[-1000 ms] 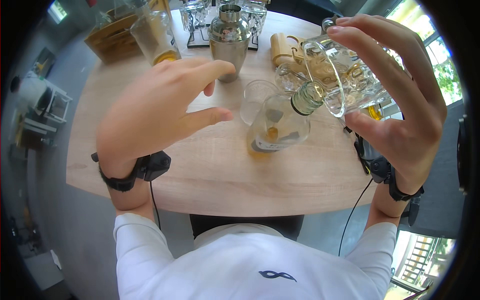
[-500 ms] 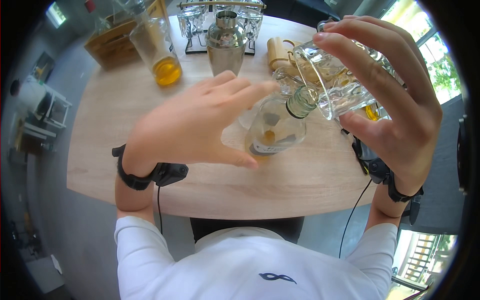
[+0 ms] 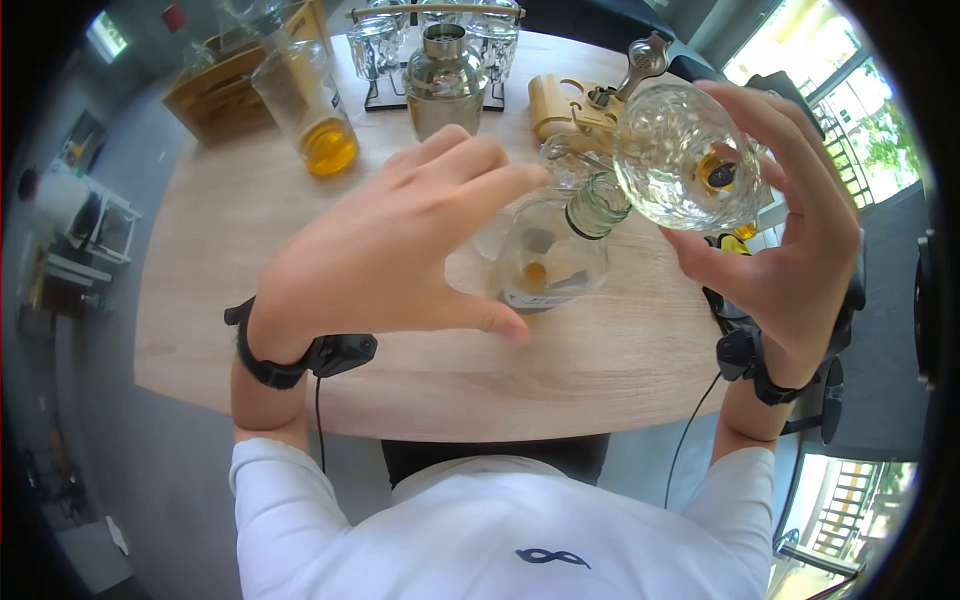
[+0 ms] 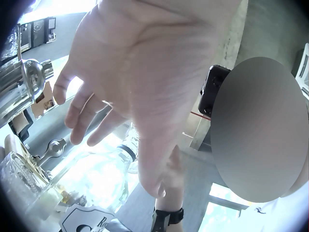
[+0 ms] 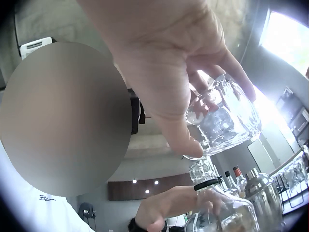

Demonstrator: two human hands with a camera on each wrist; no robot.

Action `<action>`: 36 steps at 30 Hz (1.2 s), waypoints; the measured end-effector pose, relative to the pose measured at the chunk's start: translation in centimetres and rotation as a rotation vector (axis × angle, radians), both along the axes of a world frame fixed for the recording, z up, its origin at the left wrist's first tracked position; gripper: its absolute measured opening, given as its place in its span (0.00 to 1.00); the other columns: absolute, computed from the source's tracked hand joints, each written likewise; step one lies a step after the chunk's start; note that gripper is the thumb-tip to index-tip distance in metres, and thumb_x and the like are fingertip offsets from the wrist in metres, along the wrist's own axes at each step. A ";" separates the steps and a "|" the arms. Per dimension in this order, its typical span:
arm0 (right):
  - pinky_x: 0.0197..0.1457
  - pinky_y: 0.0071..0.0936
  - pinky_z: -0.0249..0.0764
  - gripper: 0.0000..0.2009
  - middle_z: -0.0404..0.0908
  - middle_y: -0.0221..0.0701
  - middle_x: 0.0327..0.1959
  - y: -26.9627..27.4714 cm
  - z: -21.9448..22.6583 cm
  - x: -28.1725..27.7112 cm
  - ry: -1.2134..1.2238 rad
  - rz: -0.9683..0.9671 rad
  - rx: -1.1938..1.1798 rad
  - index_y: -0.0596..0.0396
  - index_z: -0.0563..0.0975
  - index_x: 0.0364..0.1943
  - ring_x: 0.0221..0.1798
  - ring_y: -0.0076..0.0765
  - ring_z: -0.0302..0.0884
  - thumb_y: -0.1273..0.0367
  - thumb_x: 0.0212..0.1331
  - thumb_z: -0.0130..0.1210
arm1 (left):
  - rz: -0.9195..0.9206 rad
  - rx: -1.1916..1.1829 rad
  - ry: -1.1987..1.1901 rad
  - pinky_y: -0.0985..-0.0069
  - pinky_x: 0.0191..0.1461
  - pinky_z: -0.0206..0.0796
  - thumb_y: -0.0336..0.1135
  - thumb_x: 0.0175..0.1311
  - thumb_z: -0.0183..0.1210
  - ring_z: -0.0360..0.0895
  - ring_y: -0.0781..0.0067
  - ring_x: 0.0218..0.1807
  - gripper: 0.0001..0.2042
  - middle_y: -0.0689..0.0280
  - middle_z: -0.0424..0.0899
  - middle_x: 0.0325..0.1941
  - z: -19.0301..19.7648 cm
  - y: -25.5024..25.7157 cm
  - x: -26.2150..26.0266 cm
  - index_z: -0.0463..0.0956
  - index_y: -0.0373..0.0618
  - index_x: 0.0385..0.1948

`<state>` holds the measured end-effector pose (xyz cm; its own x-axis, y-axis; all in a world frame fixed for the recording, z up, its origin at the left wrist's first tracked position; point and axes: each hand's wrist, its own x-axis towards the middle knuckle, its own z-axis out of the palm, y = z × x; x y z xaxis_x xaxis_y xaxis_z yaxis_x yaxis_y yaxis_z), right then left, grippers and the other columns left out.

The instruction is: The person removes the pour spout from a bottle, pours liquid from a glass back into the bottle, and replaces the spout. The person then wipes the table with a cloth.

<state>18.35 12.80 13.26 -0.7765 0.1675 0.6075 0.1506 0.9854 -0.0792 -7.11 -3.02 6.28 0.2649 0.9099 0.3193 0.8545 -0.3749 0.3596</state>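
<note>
A clear bottle (image 3: 550, 255) with a black neck ring stands at the middle of the wooden table. My left hand (image 3: 395, 245) hovers at its left side, fingers extended and thumb apart, holding nothing; the left wrist view shows its palm (image 4: 140, 63) beside the bottle's neck. My right hand (image 3: 785, 220) grips a faceted clear glass (image 3: 680, 155) by its side, just right of the bottle's mouth. In the right wrist view the glass (image 5: 227, 118) is tilted right above the bottle's neck (image 5: 205, 176). Whether glass and bottle touch I cannot tell.
A steel shaker (image 3: 445, 85) stands behind my left fingers, before a rack (image 3: 385, 100) of glasses. At the back left are a bottle with amber liquid (image 3: 328, 145) and a wooden crate (image 3: 215, 100). Bamboo pieces (image 3: 550, 105) and a metal strainer (image 3: 645, 62) lie behind the bottle.
My left hand has moved right, towards the bottle. The glass in my right hand has turned, its faceted side or base now facing the head camera. The bottle has barely moved.
</note>
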 end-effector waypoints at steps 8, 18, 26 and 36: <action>0.70 0.35 0.75 0.37 0.84 0.36 0.56 3.1 -10.2 5.1 0.280 0.092 -0.896 0.62 0.77 0.60 0.61 0.34 0.81 0.74 0.38 0.78 | 0.063 0.048 -0.344 0.63 0.65 0.68 0.50 0.43 0.83 0.72 0.54 0.60 0.49 0.58 0.77 0.54 -2.3 1.5 2.4 0.69 0.41 0.69; 0.70 0.32 0.71 0.37 0.82 0.34 0.56 0.4 -17.8 11.1 0.163 -0.206 -1.143 0.62 0.75 0.59 0.63 0.32 0.78 0.76 0.37 0.77 | 0.120 0.028 -0.155 0.64 0.64 0.67 0.46 0.45 0.82 0.73 0.53 0.57 0.39 0.56 0.80 0.49 -3.6 2.8 3.6 0.75 0.39 0.59; 0.71 0.34 0.71 0.36 0.80 0.33 0.58 -1.1 -20.3 11.7 0.184 -0.175 -1.217 0.61 0.74 0.60 0.65 0.32 0.77 0.76 0.39 0.76 | 0.090 0.081 -0.215 0.60 0.65 0.69 0.42 0.45 0.80 0.77 0.46 0.56 0.34 0.51 0.83 0.53 -2.9 2.6 3.8 0.78 0.39 0.56; 0.74 0.34 0.69 0.37 0.79 0.33 0.60 -2.0 -21.0 12.2 0.163 -0.193 -1.212 0.59 0.73 0.62 0.67 0.33 0.76 0.77 0.40 0.75 | 0.557 -0.027 -0.239 0.66 0.65 0.69 0.31 0.41 0.80 0.80 0.64 0.60 0.37 0.59 0.82 0.62 2.0 -6.8 -2.9 0.79 0.38 0.61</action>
